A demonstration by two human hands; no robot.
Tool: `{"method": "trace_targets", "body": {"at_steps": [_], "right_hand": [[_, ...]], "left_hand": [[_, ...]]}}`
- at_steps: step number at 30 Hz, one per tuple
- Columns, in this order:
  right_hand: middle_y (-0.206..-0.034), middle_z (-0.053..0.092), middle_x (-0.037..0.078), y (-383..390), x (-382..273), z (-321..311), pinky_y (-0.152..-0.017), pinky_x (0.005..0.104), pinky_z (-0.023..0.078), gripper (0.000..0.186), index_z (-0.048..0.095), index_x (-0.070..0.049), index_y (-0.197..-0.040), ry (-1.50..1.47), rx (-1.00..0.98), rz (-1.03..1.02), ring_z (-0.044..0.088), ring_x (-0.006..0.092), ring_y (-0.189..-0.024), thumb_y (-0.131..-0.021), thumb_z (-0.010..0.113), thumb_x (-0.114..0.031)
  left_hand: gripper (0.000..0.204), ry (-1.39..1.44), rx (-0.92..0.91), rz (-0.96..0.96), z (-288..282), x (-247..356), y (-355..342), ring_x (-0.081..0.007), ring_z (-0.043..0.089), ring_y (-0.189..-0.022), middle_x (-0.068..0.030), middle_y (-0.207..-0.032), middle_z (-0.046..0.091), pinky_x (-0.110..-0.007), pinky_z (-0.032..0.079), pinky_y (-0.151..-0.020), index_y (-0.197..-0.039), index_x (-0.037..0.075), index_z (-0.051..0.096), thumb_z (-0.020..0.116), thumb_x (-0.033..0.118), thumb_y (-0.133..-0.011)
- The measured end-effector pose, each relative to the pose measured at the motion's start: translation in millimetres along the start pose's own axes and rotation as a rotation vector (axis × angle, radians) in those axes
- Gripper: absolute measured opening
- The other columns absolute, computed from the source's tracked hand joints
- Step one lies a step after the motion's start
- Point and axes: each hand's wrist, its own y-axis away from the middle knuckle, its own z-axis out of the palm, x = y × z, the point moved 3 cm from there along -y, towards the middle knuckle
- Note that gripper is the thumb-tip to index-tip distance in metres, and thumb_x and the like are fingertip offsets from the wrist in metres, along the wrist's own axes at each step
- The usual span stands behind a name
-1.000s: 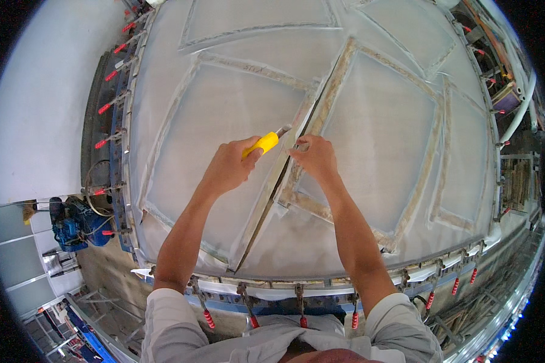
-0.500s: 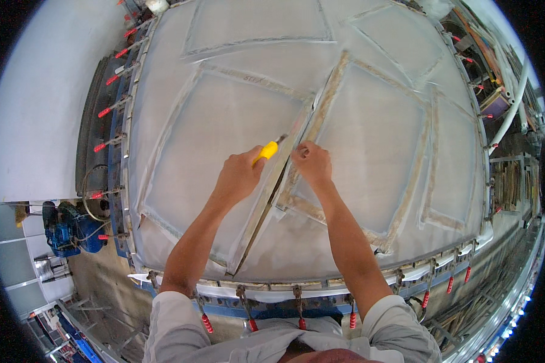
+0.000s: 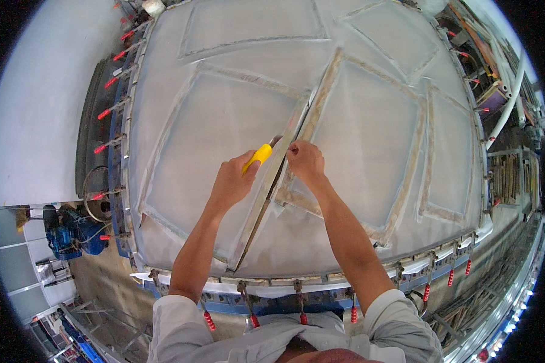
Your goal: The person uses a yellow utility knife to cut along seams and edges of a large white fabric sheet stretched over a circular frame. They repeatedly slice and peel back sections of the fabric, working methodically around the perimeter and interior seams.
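A translucent whitish sheet (image 3: pixel 224 127) covers a large table, with frame-shaped outlines of tan and grey strips showing in it. My left hand (image 3: pixel 232 183) is closed around a yellow utility knife (image 3: pixel 258 158), its blade end pointing up and right toward a long, narrow strip (image 3: pixel 258 202). This strip slants between two of the outlines, with a dark gap (image 3: pixel 276 179) along its right side. Just right of the strip, my right hand (image 3: pixel 307 163) has its fingers curled together in a pinch. Whatever lies between those fingertips is too small to make out.
Red-handled clamps (image 3: pixel 105 113) line the table's edges, several along the near side too. A blue motor-like machine (image 3: pixel 72 233) stands on the floor at left. Wood pieces (image 3: pixel 511 181) are stacked in a rack at right, beside a white pipe (image 3: pixel 507 115).
Both hands have shifted slightly to the left, the left one also a little downward with the knife. The right hand's pinch stays beside the strip, and the view has moved slightly.
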Motion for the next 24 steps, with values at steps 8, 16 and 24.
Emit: {"method": "trace_targets", "body": {"at_steps": [8, 16, 24], "right_hand": [[-0.095, 0.076, 0.017, -37.5, 19.1, -25.5, -0.085, 0.0475, 0.057, 0.026, 0.072, -0.008, -0.107, -0.177, 0.157, 0.018, 0.072, 0.0374, -0.095, -0.09, 0.067, -0.028], [-0.105, 0.074, 0.02, -123.2, 2.6, -41.2, -0.089, 0.0489, 0.056, 0.037, 0.072, -0.008, -0.112, -0.03, 0.198, 0.149, 0.071, 0.0391, -0.103, -0.091, 0.068, -0.038], [-0.096, 0.075, 0.021, -152.0, 21.9, -43.4, -0.07, 0.0413, 0.06, 0.036, 0.065, 0.004, -0.103, -0.142, 0.275, 0.123, 0.075, 0.0333, -0.087, -0.098, 0.061, -0.031]], "left_hand": [[0.026, 0.088, -0.013, -0.174, -9.8, 2.5, 12.7, -0.0175, 0.062, -0.051, -0.0077, -0.065, 0.061, -0.034, 0.05, -0.053, -0.119, 0.006, 0.065, 0.056, 0.025, -0.104], [0.038, 0.254, 0.027, -0.303, -2.1, -14.1, 26.3, -0.0088, 0.057, -0.051, -0.0031, -0.071, 0.062, -0.027, 0.049, -0.049, -0.136, 0.007, 0.063, 0.057, 0.028, -0.105], [0.039, 0.246, 0.018, -0.233, 10.8, -15.9, 16.5, -0.0072, 0.054, -0.05, -0.0032, -0.073, 0.062, -0.025, 0.048, -0.048, -0.138, 0.007, 0.062, 0.059, 0.027, -0.105]]}}
